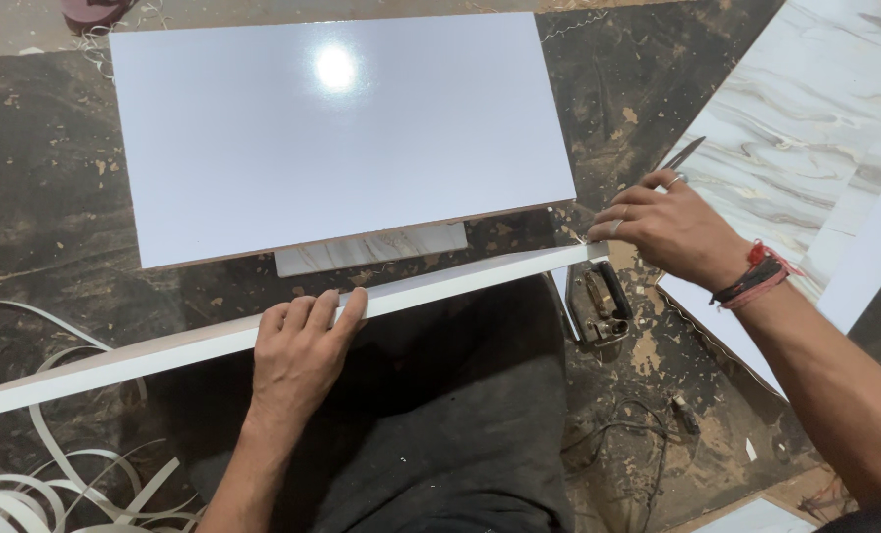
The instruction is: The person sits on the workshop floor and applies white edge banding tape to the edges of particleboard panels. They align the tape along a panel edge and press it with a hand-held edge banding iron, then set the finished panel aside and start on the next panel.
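Left hand (pixel 302 350) presses white strip (pixel 263 331) (clothes iron (pixel 598 304) beside right hand (pixel 662 227)).

strip (pixel 440 286) before panel (pixel 332 128) | iron (pixel 598 306) right | slab (pixel 796 148) far right

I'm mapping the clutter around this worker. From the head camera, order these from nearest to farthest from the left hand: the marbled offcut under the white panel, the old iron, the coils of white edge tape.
Measured from the left hand:
1. Marbled offcut, just above the hand, under the white panel's near edge.
2. Coils of white edge tape, lower left on the floor.
3. Old iron, off to the right, below the right hand.
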